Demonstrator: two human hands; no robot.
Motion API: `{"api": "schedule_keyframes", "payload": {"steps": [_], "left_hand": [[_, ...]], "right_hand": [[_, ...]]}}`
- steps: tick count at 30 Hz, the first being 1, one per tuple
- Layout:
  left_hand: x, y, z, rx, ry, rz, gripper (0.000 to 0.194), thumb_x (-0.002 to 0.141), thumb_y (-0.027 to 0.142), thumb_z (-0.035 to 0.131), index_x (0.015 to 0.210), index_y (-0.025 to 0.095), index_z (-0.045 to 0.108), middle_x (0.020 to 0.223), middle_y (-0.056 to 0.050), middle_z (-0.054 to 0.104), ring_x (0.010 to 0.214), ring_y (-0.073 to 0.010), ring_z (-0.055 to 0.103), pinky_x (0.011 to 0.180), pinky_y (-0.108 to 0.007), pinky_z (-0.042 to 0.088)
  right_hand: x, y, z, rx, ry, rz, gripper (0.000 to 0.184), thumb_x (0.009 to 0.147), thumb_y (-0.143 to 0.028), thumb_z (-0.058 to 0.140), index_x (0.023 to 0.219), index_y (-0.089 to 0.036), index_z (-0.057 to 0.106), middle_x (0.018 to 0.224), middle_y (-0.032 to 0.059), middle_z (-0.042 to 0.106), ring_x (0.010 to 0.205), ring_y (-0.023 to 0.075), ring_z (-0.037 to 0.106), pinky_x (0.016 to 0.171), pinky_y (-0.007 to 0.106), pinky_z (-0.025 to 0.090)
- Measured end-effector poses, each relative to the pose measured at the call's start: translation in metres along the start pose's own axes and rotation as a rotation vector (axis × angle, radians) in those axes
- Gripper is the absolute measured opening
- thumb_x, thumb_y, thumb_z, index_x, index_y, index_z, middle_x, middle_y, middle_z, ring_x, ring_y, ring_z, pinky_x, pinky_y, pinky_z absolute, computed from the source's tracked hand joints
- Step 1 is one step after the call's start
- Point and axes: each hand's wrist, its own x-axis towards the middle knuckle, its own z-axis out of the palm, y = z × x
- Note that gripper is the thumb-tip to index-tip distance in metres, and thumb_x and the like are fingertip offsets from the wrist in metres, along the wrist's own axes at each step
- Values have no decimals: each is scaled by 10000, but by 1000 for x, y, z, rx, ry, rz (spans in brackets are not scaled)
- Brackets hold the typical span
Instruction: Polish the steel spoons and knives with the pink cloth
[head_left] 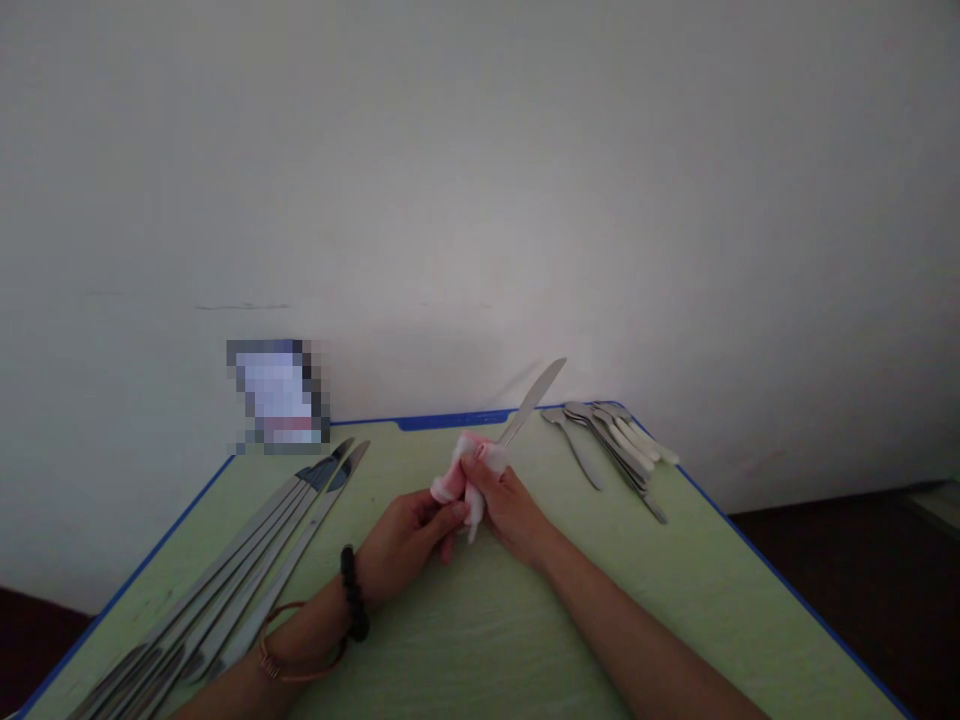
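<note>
My right hand (517,518) clasping the pink-white cloth (452,476), knife (535,398) jutting from its far side, my left hand (399,545) pinching its near side — knives (264,557) left of cloth, spoons (611,446) right.

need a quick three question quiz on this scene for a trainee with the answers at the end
1. True or false: a silver metal knife blade sticks out of the pink-and-white cloth in the right hand.
2. On which side of the green tabletop, as the person sees it, do the white-handled metal utensils lie? a) left b) right c) middle
3. Fill in: the black beaded bracelet is on the ____ wrist.

Key: 1 true; 2 b; 3 left
</note>
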Motion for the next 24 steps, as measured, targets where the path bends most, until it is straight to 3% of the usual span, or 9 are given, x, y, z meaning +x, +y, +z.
{"api": "schedule_keyframes", "payload": {"steps": [5,10,15,19,24], "left_hand": [[-2,0,-1,-46,-35,30,410,805,560,457,683,170,493,461,87,375,431,-76,326,432,-193,254],[-4,0,-2,-60,-62,21,450,796,580,453,588,183,419,455,85,347,415,-64,289,407,-190,223],[-6,2,1,29,-123,70,405,827,528,421,647,169,469,470,64,419,435,-79,354,438,-196,272],[-4,5,3,154,-95,67,391,847,507,383,697,161,485,495,64,405,448,-84,348,441,-200,271],[-8,7,0,224,-76,120,395,869,492,331,666,174,447,521,69,341,467,-83,313,441,-199,255]], "right_hand": [[1,-3,3,138,90,38,442,659,-606,604,656,-173,517,540,-25,527,490,94,462,479,219,369],[2,-8,6,263,217,51,483,591,-632,642,676,-175,512,549,-33,520,500,92,459,471,211,356],[2,-1,3,137,192,51,471,636,-619,613,623,-162,500,491,-46,471,457,77,410,444,205,313],[3,4,1,53,176,54,449,648,-585,626,618,-146,535,501,-42,498,470,72,423,448,196,312],[10,-4,2,396,360,25,388,605,-525,693,690,-167,571,593,-28,588,541,95,525,519,206,406]]}}
